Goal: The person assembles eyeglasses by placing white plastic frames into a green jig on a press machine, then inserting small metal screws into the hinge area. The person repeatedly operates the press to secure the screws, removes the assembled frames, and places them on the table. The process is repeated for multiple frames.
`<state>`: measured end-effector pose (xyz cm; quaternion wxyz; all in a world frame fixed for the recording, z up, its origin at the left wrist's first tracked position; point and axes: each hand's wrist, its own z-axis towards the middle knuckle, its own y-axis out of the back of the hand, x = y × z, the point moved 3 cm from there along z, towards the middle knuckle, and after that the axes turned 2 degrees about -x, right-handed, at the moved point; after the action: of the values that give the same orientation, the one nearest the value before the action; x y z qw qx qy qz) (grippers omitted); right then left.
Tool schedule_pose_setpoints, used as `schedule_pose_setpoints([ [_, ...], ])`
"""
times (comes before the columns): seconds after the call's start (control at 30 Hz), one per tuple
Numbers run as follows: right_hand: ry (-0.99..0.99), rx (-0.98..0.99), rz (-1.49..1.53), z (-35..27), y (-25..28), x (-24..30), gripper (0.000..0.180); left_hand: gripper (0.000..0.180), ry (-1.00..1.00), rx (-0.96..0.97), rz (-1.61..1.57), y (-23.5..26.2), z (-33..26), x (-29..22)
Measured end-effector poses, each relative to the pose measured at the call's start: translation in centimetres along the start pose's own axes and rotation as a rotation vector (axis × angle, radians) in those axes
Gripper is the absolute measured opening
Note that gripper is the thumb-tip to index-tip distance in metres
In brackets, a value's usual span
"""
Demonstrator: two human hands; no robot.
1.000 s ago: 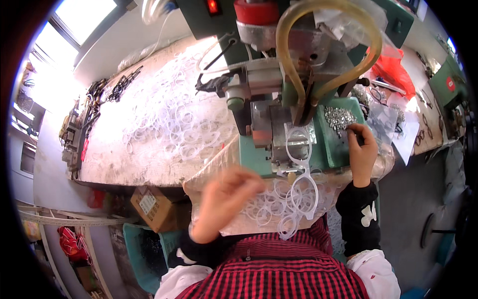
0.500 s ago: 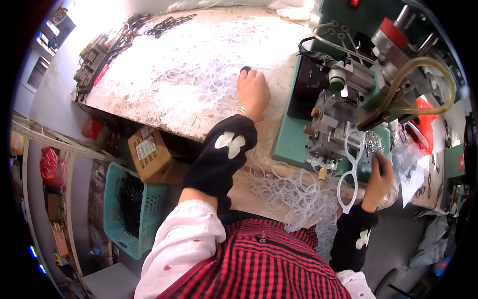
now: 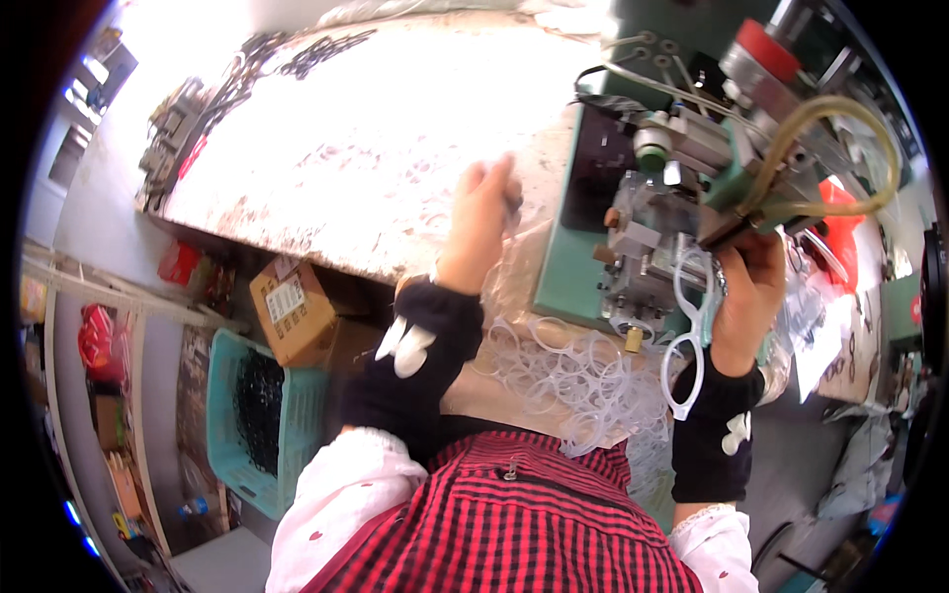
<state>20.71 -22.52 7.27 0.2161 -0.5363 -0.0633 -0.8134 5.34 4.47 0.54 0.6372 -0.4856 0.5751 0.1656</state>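
Note:
My left hand (image 3: 481, 225) is above the pale bench, left of the green-based machine (image 3: 563, 277). Its fingers are curled in and smeared by motion, so what they hold is hidden. My right hand (image 3: 749, 306) is raised at the machine's clamp, thumb and fingers closed together around something I cannot make out. Just left of it, a clear plastic eyeglass frame (image 3: 696, 324) hangs upright at the clamp, one lens ring above the other. Many more clear eyeglass frames (image 3: 554, 371) lie heaped between my apron and the machine. Glare washes out those scattered on the bench (image 3: 376, 163).
Dark frames (image 3: 321, 54) and metal parts (image 3: 173, 143) line the bench's far left edge. Below on the left are a cardboard box (image 3: 297, 311) and a teal basket (image 3: 222, 425) of black pieces. A yellowish hose (image 3: 880, 119) loops over the machine; a red bag (image 3: 840, 232) lies beyond.
My left hand has drawn back toward me and slightly left, away from the scattered clear frames. My right hand has risen from below the clamp to beside it, close against the hanging frame.

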Motion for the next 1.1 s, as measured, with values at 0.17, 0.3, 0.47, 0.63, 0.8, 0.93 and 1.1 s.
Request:
schedule_pose_setpoints([
  [0.17, -0.031, -0.107, 0.154, -1.5, -1.9, 0.8, 0.037, 0.028, 0.272, -0.067, -0.270, 1.5, -3.8, 1.1],
  [0.3, -0.050, -0.088, 0.139, -1.7, -2.2, 1.2, 0.045, 0.032, -0.081, 0.190, -0.197, -2.2, -6.0, -3.8],
  [0.47, -0.122, -0.109, 0.394, -1.6, -2.8, 1.9, 0.045, 0.036, -0.763, 0.584, 0.351, -11.4, -10.1, -13.3],
  [0.63, -0.203, -0.045, 0.273, -3.2, -2.7, 5.8, 0.047, 0.032, -0.499, 0.640, 0.200, -13.1, -12.3, -12.5],
  [0.8, -0.092, 0.080, -0.049, -0.2, 1.7, 3.4, 0.049, 0.022, 0.758, 0.804, 0.051, -14.3, -16.6, -4.3],
  [0.93, 0.106, -0.451, -0.296, 0.3, 10.2, -0.7, 0.042, 0.024, 0.751, 0.767, 0.046, -15.0, -15.6, -1.6],
  [1.1, 0.011, -0.187, -0.905, -3.7, 10.8, -1.6, 0.023, 0.023, 0.779, 0.752, -0.005, -14.3, -15.5, -1.2],
])
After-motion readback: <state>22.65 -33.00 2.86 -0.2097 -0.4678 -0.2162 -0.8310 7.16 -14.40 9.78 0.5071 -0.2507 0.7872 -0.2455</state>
